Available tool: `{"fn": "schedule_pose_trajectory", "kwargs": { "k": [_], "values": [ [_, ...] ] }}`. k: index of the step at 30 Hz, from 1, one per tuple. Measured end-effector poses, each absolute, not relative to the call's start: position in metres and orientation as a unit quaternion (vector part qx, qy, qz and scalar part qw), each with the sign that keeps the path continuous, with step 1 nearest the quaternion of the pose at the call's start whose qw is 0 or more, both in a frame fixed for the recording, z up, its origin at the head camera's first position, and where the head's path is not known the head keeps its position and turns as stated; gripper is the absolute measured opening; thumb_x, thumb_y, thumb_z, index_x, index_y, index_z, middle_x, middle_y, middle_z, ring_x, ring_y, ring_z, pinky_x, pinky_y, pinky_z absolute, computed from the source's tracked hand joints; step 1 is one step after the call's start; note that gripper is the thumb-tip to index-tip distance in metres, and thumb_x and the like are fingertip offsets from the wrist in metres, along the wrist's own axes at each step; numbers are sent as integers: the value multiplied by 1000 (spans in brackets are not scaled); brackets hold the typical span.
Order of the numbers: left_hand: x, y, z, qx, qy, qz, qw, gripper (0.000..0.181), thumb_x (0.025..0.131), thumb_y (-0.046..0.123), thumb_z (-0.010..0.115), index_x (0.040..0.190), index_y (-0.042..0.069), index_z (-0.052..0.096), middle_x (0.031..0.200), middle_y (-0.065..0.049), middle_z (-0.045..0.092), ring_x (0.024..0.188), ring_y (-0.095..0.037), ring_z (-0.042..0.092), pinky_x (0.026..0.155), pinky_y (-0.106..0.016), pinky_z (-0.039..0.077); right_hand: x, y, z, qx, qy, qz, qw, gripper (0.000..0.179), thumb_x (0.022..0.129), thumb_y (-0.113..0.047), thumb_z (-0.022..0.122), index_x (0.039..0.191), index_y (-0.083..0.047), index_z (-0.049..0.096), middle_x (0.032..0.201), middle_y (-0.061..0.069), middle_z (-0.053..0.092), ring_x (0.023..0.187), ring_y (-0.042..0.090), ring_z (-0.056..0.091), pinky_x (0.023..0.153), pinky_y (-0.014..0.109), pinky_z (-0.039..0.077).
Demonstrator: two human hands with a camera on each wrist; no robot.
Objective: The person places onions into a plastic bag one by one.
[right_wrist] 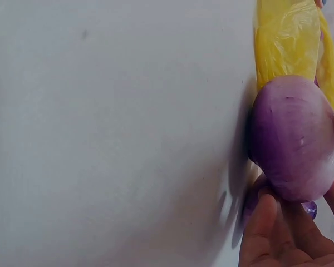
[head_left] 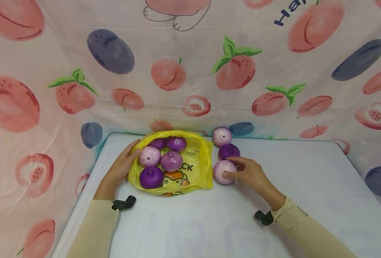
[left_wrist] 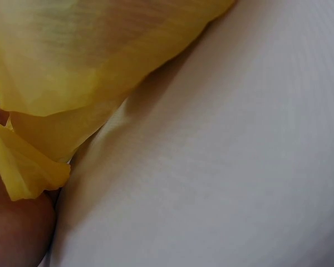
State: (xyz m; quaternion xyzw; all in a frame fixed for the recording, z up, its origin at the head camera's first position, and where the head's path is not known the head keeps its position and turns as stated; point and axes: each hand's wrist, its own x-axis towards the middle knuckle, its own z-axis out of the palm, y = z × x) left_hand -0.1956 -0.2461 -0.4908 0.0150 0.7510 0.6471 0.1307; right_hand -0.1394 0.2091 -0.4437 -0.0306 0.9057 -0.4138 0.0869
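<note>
Right hand [head_left: 249, 173] grips the pale onion [head_left: 224, 172] beside the yellow bag [head_left: 198, 168]; left hand [head_left: 122, 166] pinches the bag's edge.

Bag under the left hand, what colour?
Yellow bag with printed graphics; head view shows it best.

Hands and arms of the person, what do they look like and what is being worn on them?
Both arms wear long beige sleeves, the left sleeve plain and the right sleeve with small dark lettering near the cuff. A small black device sits at each wrist, the left one and the right one. The left hand and right hand are bare, with no gloves or rings visible.
</note>
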Motion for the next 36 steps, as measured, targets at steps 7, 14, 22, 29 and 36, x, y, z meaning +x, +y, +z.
{"fn": "schedule_pose_trajectory", "kwargs": {
  "k": [7, 14, 22, 29, 36],
  "values": [
    [-196, -247, -491, 13, 753, 645, 130, 68, 103, 52, 53, 163, 34, 25, 171, -1, 18, 157, -27, 16, 127, -53, 21, -140, 209, -446, -33, 903, -420, 83, 68, 80, -38, 87, 139, -12, 64, 129, 17, 69, 106, 30, 70, 71, 28, 57],
    [-195, -247, -492, 17, 750, 648, 130, 68, 104, 51, 52, 163, 32, 25, 171, -2, 18, 157, -28, 16, 127, -53, 21, -139, 210, -438, -25, 900, -426, 87, 71, 80, -42, 87, 141, -15, 62, 133, 16, 66, 112, 32, 68, 74, 30, 61],
    [-196, -246, -491, 16, 752, 646, 128, 68, 104, 51, 52, 163, 32, 24, 172, -3, 16, 158, -27, 13, 127, -53, 18, -142, 201, -423, -37, 897, -434, 78, 70, 80, -48, 86, 140, -20, 63, 136, 11, 66, 117, 30, 66, 93, 41, 60],
    [-195, -246, -490, 12, 753, 645, 130, 68, 104, 51, 52, 163, 33, 24, 172, -3, 17, 158, -28, 14, 127, -53, 18, -146, 183, -414, -58, 885, -456, 73, 65, 80, -42, 87, 136, -18, 66, 131, 9, 69, 116, 27, 67, 97, 41, 58],
    [-195, -246, -490, 11, 754, 644, 130, 68, 103, 52, 52, 163, 34, 25, 172, -2, 17, 158, -27, 14, 127, -53, 19, -149, 156, -408, -81, 876, -469, 74, 61, 79, -37, 89, 133, -17, 68, 128, 7, 71, 110, 25, 69, 93, 38, 60]
  ]
}}
